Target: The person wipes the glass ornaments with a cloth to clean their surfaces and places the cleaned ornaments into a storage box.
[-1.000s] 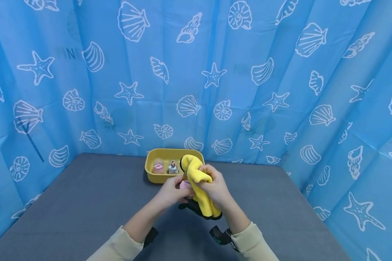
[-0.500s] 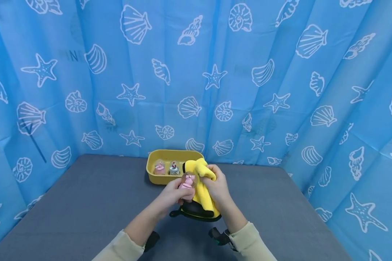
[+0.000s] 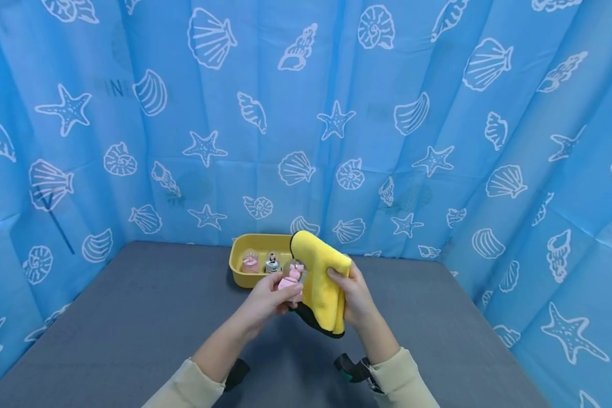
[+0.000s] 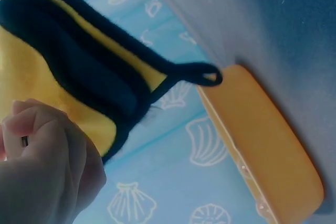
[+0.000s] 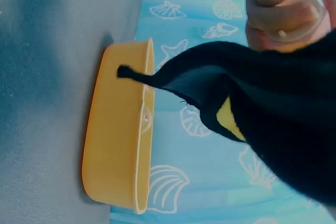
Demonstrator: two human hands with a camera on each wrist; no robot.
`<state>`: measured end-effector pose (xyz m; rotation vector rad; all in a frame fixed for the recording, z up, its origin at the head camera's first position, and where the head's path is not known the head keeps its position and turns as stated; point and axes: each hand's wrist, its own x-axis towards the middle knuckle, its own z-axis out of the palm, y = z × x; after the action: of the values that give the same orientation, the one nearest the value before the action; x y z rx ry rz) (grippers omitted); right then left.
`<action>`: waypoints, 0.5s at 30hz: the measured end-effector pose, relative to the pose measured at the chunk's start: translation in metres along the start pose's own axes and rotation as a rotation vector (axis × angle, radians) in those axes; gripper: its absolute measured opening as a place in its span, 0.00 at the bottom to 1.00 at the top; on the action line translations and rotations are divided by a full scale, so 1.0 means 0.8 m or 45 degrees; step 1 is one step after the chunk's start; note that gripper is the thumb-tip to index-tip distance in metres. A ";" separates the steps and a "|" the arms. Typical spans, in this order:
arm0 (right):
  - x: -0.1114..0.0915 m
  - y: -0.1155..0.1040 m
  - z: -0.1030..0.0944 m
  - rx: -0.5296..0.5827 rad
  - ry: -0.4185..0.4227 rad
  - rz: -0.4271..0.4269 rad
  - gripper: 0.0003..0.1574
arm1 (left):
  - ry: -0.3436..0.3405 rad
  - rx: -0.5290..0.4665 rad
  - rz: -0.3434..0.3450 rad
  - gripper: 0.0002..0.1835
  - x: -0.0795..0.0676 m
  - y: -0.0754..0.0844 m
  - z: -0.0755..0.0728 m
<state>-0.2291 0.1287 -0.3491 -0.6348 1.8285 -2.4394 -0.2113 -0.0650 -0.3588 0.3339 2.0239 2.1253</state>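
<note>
In the head view my left hand [image 3: 262, 299] grips a small pink snow globe [image 3: 290, 287] by its base, with its clear dome and pink figure tilted up. To its right, my right hand [image 3: 356, 292] pinches a yellow cleaning cloth [image 3: 318, 272] with black edging, thumb on the front face. The cloth hangs folded right beside the globe. Its dark side [image 4: 100, 72] and a hanging loop [image 4: 202, 74] show in the left wrist view. In the right wrist view the dark side of the cloth [image 5: 283, 108] fills the right, below the curled left-hand fingers [image 5: 283, 17].
A yellow tray [image 3: 245, 280] stands behind the hands on the grey table [image 3: 158, 317]. Inside it sit a pink snow globe [image 3: 250, 262] and a silver-white one [image 3: 272, 263]; the cloth covers its right part. A blue shell-patterned curtain [image 3: 265, 73] closes off the back.
The snow globe has come out from behind the cloth and rises slightly in my left hand. My right hand has moved right, and the bunched cloth is now spread flatter and higher.
</note>
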 end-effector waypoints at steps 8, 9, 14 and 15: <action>0.006 0.009 0.003 -0.176 -0.198 0.007 0.17 | -0.062 0.056 0.046 0.19 -0.001 -0.001 0.003; 0.006 0.010 0.004 -0.192 -0.178 0.009 0.17 | -0.065 0.052 0.048 0.19 -0.001 -0.001 0.003; 0.007 0.014 0.010 -0.276 -0.028 -0.026 0.13 | -0.080 0.027 0.039 0.20 -0.001 -0.004 0.004; 0.007 0.014 0.011 -0.285 0.009 -0.029 0.11 | -0.085 0.018 0.036 0.20 -0.001 -0.005 0.004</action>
<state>-0.2341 0.1156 -0.3560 -0.6613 2.1281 -2.2710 -0.2095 -0.0623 -0.3627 0.4317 2.0100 2.0877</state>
